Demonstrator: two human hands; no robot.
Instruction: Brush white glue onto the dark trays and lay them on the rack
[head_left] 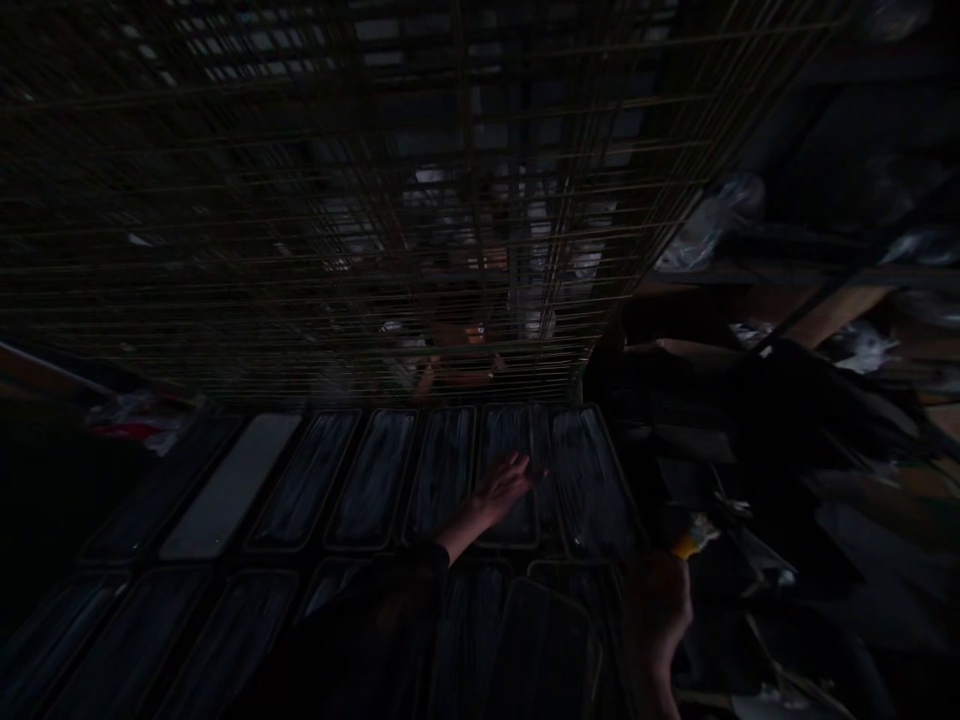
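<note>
Hands at work over rows of long dark trays (375, 480), seen from the head camera in very poor light. The trays lay edge to edge in a far row and a near row, hiding the worktop beneath them. One pale tray (232, 485) stood out toward the left end of the far row.

We saw the left hand (504, 488) stretched forward from a dark sleeve (390, 610), fingers spread wide and gripping nothing. It lay over the near end of a tray (507, 430) in the far row, second from the worktop's right edge. We could not tell whether the palm touched it or hung just above.

The right hand (660, 612) sat low by the front right corner, just below a yellow-tipped object (690, 545). It was too dark for us to say whether the fingers were closed on it.

A wire rack (375, 200) rose behind the far edge, and a dark heap of clutter (787, 430) lay off the right edge.

We judged that the tray was best handled with the palm flat and centred across its width. Its neighbours sat so close that a skewed push would likely shift them. We also thought the yellow-tipped object was best kept clear of the rows.
</note>
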